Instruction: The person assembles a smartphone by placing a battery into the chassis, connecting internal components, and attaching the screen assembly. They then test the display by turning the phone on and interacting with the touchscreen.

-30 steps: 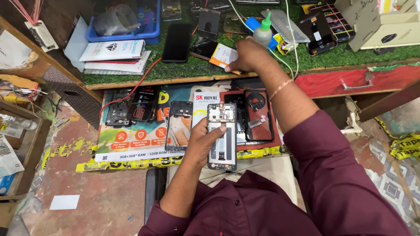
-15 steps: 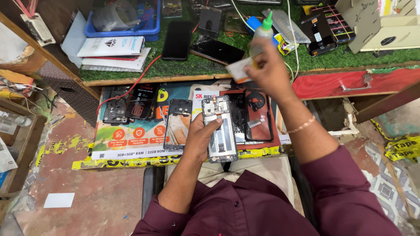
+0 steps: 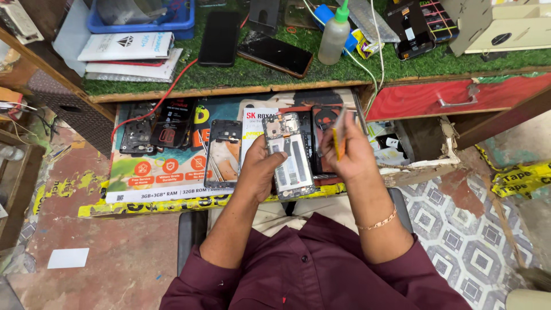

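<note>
Single head view, steep downward look, close over lap (bench edge above)

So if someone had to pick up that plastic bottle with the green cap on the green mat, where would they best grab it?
Probably around the bottle's wide translucent body, below the narrow green nozzle, fingers closing from its sides. It stands upright on the green mat; a white cable and blue object crowd its right, so coming from the front-left looks clearer.

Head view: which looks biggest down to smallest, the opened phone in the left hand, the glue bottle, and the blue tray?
1. Blue tray, though cut off by the frame edge.
2. Opened phone, nearer the camera, so the ranking against the tray is unsure.
3. Glue bottle.
</note>
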